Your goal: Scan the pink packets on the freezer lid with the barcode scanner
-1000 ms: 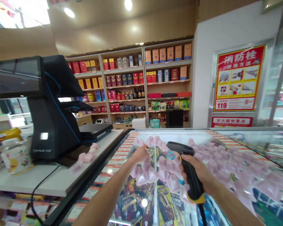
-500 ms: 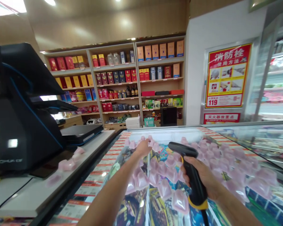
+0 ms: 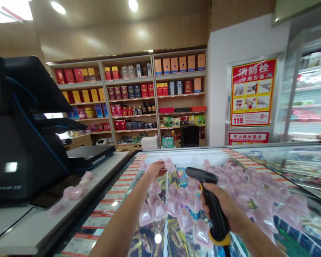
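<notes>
My right hand [image 3: 216, 200] is wrapped round the handle of a black and yellow barcode scanner [image 3: 215, 210], its head pointing left and away. My left hand [image 3: 156, 169] reaches to the far side of the glass-topped freezer [image 3: 176, 151], fingers curled in beside a pink translucent cup-shaped pack [image 3: 169, 165]. What its fingers hold, if anything, is hidden. Many such packs lie scattered over the glass, several of them [image 3: 186, 219] between my forearms and a denser group [image 3: 240, 182] right of the scanner. Colourful wrapped goods [image 3: 149, 239] show through the glass.
On the left counter stand a black checkout terminal [image 3: 29, 142] with a flat scale plate [image 3: 91, 155] and several more pink packs [image 3: 76, 192]. Price labels [image 3: 104, 210] line the freezer's left edge. Behind are shelves of boxed goods [image 3: 131, 91] and a red poster [image 3: 253, 92].
My left hand has drawn slightly left and nearer, away from the far pink packs. The scanner in my right hand has shifted a little left in view. The camera has tilted up slightly.
</notes>
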`<state>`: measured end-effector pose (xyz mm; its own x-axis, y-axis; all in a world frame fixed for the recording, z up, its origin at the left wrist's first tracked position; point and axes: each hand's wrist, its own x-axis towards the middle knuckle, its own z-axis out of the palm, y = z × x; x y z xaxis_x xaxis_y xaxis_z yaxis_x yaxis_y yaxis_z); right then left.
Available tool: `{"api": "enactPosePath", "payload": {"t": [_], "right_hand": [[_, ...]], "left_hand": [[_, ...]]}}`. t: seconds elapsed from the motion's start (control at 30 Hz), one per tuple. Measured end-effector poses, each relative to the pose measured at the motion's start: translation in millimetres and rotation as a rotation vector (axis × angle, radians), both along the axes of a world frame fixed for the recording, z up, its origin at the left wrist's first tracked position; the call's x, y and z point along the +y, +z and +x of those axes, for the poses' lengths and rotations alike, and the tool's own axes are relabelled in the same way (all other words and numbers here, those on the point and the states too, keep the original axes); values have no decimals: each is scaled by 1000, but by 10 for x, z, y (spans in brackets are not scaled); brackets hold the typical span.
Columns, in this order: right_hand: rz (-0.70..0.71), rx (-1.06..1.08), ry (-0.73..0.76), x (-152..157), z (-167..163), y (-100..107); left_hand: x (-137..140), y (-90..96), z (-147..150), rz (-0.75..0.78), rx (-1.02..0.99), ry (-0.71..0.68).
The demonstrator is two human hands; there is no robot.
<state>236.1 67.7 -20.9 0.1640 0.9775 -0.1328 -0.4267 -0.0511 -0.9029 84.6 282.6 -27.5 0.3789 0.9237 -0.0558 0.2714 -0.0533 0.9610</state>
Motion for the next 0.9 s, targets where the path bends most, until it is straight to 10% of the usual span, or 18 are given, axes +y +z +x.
{"api": "enactPosePath", "payload": {"t": [0.33, 0.7, 0.9], "right_hand": [[40, -34, 187, -101, -516, 182], [61, -82, 148, -87, -479, 209], [26, -98, 133, -10, -419, 157]], "left_hand": [[-327, 177, -861, -52, -275, 16], [-276, -83, -1213, 214, 367, 286], [-332, -175, -1198, 305, 657, 137]]}}
